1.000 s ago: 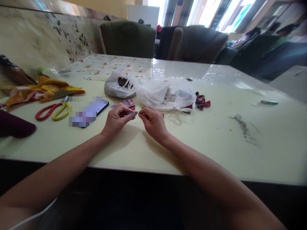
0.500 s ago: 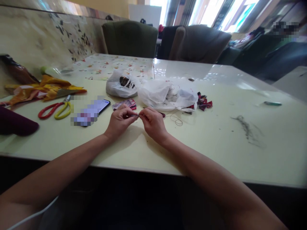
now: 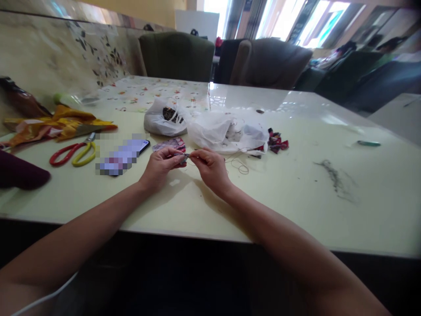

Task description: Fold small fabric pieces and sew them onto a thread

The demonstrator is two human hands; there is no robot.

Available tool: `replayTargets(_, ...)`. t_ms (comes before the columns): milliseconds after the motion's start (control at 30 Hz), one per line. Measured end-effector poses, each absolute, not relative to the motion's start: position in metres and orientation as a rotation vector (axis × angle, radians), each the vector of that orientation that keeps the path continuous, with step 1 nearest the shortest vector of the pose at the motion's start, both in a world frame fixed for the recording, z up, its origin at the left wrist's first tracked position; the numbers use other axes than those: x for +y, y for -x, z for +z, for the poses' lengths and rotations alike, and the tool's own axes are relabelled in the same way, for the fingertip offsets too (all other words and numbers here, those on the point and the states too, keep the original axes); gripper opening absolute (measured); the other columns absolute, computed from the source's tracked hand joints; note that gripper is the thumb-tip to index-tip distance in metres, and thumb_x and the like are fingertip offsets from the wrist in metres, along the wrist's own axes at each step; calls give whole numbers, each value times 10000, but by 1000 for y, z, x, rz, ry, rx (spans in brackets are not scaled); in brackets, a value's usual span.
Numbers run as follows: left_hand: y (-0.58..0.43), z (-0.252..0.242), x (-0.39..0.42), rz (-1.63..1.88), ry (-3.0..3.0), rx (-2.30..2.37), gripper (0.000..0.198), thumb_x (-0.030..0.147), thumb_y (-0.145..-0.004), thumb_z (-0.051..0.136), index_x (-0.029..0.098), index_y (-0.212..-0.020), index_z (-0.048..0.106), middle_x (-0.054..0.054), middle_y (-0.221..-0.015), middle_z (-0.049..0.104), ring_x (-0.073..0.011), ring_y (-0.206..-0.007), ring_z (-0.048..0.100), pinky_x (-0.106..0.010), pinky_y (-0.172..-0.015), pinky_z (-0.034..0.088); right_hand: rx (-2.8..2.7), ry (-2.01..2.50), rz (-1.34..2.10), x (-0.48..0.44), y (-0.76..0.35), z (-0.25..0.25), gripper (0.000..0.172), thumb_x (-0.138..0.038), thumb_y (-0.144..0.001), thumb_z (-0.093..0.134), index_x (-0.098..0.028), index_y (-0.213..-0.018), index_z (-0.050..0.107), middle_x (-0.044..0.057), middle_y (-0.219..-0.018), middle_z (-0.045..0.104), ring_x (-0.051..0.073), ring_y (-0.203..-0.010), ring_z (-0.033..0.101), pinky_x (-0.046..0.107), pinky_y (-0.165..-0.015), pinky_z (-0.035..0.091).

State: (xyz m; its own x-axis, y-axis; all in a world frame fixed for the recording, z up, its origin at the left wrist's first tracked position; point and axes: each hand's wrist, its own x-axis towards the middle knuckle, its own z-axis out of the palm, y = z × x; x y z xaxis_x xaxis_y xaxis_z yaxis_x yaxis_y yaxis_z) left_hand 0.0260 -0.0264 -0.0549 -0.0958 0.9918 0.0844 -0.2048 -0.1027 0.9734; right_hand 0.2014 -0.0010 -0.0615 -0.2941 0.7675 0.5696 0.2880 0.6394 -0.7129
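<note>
My left hand is closed, with thumb and fingers pinching a small dark patterned piece of cloth above the table. My right hand is closed too, its fingertips pinched on the cloth's right end and almost touching the left fingertips. Whether a needle is between them is too small to tell. Just behind my left hand lies a pink and grey patterned cloth. A thin thread lies in loops to the right of my right hand.
White plastic bags sit behind my hands, with red and dark cloth scraps beside them. On the left are scissors, a phone and yellow cloth. A thread tangle and a green object lie on the right.
More of the patterned cloth shows between my fingertips, hanging below them. My hands stay close together at nearly the same spot. The view has shifted slightly.
</note>
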Motion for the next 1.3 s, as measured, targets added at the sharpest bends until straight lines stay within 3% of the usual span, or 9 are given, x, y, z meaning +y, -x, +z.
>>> replayTargets(600,-18,-57,-22,1265,-1035,928,225,319,-651,914,195,-796,795,-47,-822,757,-143,-683,680,-313,-715,634,-1933,760,751,11,-211,-57,115,-240,-912,658,-191,-831,723,10,-794,640,134,-738,560,271,-725,444)
replayTargets(1033,-18,-53,-25,1124,-946,968,325,295,-560,970,138,-771,778,-33,-768,745,-122,-645,677,-264,-686,599,-1949,664,723,9,-208,-64,147,-226,-925,638,-186,-803,710,8,-772,580,129,-725,552,257,-702,429)
replayTargets(1300,-19,-53,-24,1254,-962,930,297,289,-599,959,153,-788,774,-19,-798,738,-118,-694,673,-260,-715,597,-1920,720,717,17,-213,-59,117,-243,-902,643,-183,-802,651,1,-780,541,124,-703,481,268,-694,400)
